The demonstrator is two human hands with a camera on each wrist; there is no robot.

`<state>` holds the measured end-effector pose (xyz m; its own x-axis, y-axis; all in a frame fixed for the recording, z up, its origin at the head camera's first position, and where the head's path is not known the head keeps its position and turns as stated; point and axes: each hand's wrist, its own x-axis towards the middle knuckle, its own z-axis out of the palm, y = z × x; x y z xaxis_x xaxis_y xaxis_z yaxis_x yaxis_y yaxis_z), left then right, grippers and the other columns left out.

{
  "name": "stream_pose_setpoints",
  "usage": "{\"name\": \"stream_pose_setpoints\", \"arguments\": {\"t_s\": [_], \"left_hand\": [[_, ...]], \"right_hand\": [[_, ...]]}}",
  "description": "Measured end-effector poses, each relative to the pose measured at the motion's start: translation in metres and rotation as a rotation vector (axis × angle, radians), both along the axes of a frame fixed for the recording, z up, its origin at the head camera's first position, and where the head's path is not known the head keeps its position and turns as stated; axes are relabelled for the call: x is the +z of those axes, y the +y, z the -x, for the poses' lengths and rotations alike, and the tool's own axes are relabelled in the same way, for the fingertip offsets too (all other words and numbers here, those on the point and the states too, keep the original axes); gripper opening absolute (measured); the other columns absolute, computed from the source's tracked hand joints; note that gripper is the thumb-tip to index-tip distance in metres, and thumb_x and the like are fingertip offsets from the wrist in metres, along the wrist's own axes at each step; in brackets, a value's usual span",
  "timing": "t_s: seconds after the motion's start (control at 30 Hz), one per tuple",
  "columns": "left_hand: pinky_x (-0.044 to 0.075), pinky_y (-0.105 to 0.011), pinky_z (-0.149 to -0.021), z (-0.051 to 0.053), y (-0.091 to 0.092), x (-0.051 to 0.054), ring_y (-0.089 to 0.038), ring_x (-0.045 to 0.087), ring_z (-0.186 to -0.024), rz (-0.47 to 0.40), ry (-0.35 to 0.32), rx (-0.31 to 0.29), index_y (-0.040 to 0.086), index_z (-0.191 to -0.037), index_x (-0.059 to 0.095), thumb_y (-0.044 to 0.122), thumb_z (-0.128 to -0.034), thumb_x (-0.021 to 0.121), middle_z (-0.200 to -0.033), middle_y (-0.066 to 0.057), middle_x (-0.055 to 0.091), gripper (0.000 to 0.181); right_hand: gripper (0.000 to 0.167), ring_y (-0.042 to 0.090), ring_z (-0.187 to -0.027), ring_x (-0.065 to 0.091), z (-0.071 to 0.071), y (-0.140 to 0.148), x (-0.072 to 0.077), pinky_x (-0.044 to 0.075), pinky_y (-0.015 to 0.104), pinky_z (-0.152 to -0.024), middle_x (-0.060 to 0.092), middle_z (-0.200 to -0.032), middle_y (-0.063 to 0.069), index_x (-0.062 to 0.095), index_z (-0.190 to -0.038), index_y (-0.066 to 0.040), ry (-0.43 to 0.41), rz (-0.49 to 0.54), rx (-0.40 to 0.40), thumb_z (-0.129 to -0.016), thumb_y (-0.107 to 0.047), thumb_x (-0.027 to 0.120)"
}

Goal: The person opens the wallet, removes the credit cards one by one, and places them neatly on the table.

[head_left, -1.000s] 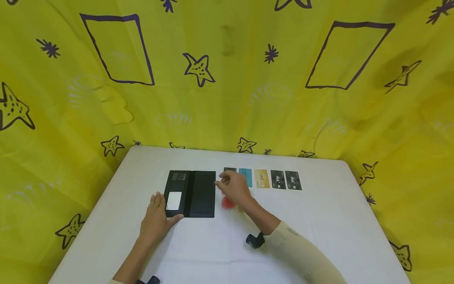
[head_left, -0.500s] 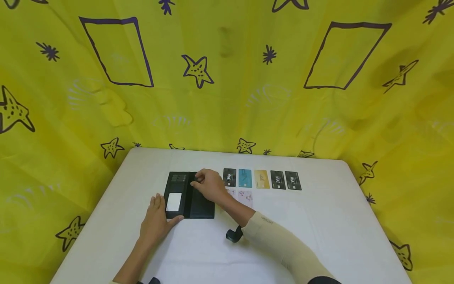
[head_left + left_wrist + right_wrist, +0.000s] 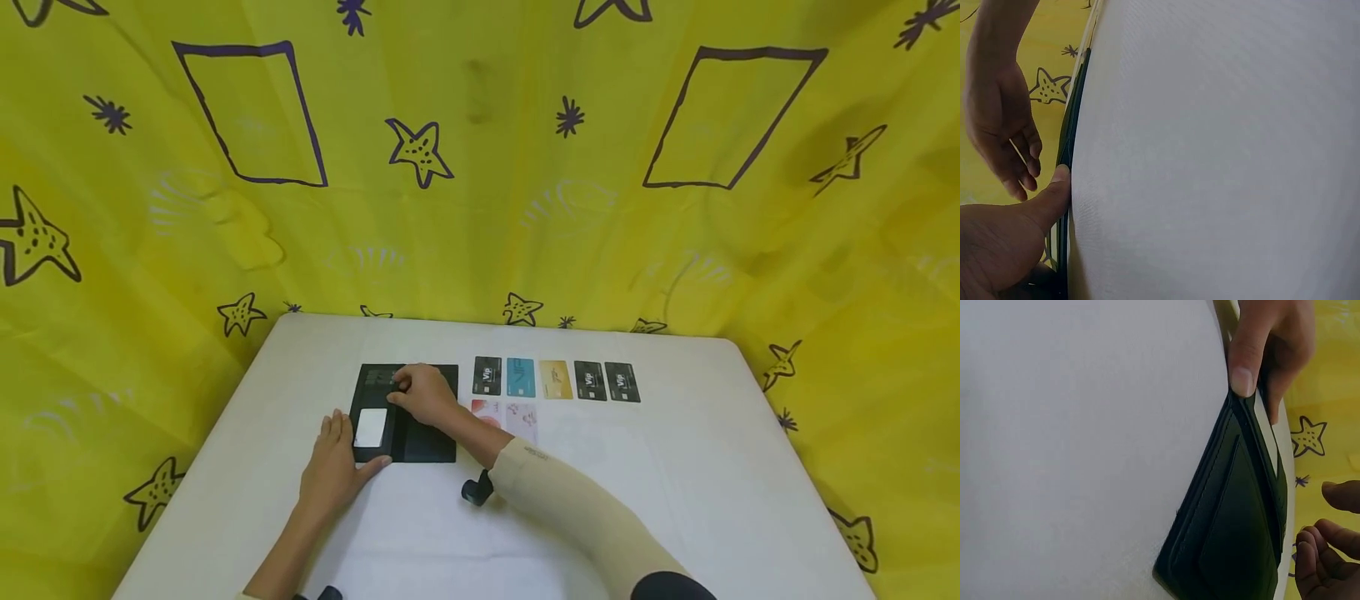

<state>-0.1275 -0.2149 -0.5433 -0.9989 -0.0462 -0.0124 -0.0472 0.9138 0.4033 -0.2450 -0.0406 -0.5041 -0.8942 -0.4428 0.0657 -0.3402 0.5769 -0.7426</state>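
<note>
An open black wallet (image 3: 433, 443) lies on the white table, with a white card-shaped panel (image 3: 371, 427) in its left half. My left hand (image 3: 330, 467) rests at the wallet's lower left corner, fingers along the left edge; in the left wrist view my thumb (image 3: 1060, 174) presses the near edge. Over the upper left half, by the slots, is my right hand (image 3: 426, 396). The right wrist view shows that hand (image 3: 1332, 550) beside the wallet (image 3: 1235, 519), thumb and loosely curved fingers apart, with nothing visible between them.
Right of the wallet, several cards lie in a row, among them a blue one (image 3: 521, 377) and a gold one (image 3: 556, 380). Below them are a red-and-white card (image 3: 486, 410) and a pale pink one (image 3: 522, 421). A yellow patterned curtain (image 3: 480, 225) hangs behind the table (image 3: 675, 467).
My right hand has moved left from beside the cards, across the wallet to its left half, uncovering the black card and the red-and-white one. My left hand has stayed at the wallet's corner.
</note>
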Motion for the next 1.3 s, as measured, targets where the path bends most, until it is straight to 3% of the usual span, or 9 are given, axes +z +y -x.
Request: {"name": "stream_pose_setpoints", "arguments": {"t_s": [0.2,0.43,0.63,0.7,0.97,1.07,1.17,1.3], "left_hand": [[0.035,-0.069,-0.112,0.000,0.000,0.001,-0.056,0.017,-0.152,-0.007,0.009,0.002,-0.023,-0.152,0.029,0.044,-0.0895,0.083,-0.163,-0.040,0.021,0.107],[0.035,-0.069,-0.112,0.000,0.000,0.001,-0.057,0.017,-0.152,-0.009,0.013,-0.003,-0.023,-0.152,0.029,0.044,-0.0898,0.083,-0.162,-0.041,0.021,0.106],[0.034,-0.069,-0.113,-0.001,0.000,0.001,-0.056,0.016,-0.152,-0.019,0.017,-0.007,-0.023,-0.152,0.029,0.044,-0.0903,0.083,-0.163,-0.041,0.020,0.106],[0.034,-0.070,-0.113,-0.001,0.000,0.001,-0.056,0.016,-0.152,-0.023,0.015,-0.008,-0.023,-0.152,0.028,0.044,-0.0905,0.083,-0.163,-0.041,0.020,0.106],[0.035,-0.069,-0.112,-0.002,0.000,0.001,-0.056,0.017,-0.152,-0.024,0.009,-0.011,-0.023,-0.152,0.029,0.045,-0.0905,0.082,-0.163,-0.041,0.020,0.106],[0.035,-0.069,-0.112,-0.002,0.000,0.000,-0.056,0.017,-0.152,-0.019,0.007,-0.010,-0.023,-0.152,0.028,0.044,-0.0906,0.082,-0.163,-0.040,0.020,0.106],[0.036,-0.069,-0.112,-0.002,0.000,0.000,-0.056,0.016,-0.152,-0.018,0.002,-0.005,-0.023,-0.153,0.028,0.044,-0.0905,0.083,-0.163,-0.040,0.019,0.106],[0.035,-0.069,-0.112,-0.002,0.000,0.001,-0.056,0.016,-0.152,-0.025,-0.003,-0.001,-0.023,-0.153,0.028,0.043,-0.0899,0.083,-0.163,-0.040,0.019,0.106]], "right_hand": [[0.028,0.010,-0.083,0.061,0.009,-0.004,-0.003,0.051,0.021,-0.071,0.072,-0.100,0.003,0.078,-0.124,-0.006,0.056,-0.125,0.010,-0.098,-0.016,0.078],[0.036,0.010,-0.072,0.056,0.016,-0.008,-0.009,0.047,0.023,-0.064,0.072,-0.090,0.001,0.074,-0.134,-0.010,0.065,-0.246,0.042,-0.099,-0.019,0.076],[0.041,0.016,-0.102,0.065,0.018,-0.012,-0.015,0.055,0.028,-0.081,0.070,-0.129,0.011,0.068,-0.141,-0.013,0.142,-0.377,0.067,-0.102,-0.027,0.072],[0.040,0.017,-0.111,0.065,0.017,-0.012,-0.016,0.056,0.029,-0.085,0.068,-0.132,0.011,0.069,-0.140,-0.014,0.157,-0.382,0.057,-0.102,-0.026,0.072],[0.033,0.016,-0.108,0.069,0.011,-0.013,-0.020,0.056,0.025,-0.074,0.075,-0.124,0.002,0.076,-0.131,-0.015,0.173,-0.308,0.013,-0.099,-0.025,0.077],[0.029,0.012,-0.091,0.070,0.013,-0.013,-0.020,0.052,0.021,-0.064,0.078,-0.112,0.000,0.079,-0.126,-0.013,0.120,-0.232,-0.005,-0.099,-0.023,0.077],[0.021,0.011,-0.077,0.066,0.017,-0.013,-0.020,0.050,0.021,-0.061,0.078,-0.097,0.001,0.082,-0.117,-0.009,0.048,-0.111,-0.035,-0.099,-0.019,0.077],[0.016,0.012,-0.088,0.071,0.022,-0.016,-0.020,0.054,0.022,-0.068,0.079,-0.103,0.003,0.084,-0.108,-0.005,-0.037,0.013,-0.077,-0.098,-0.016,0.077]]}}
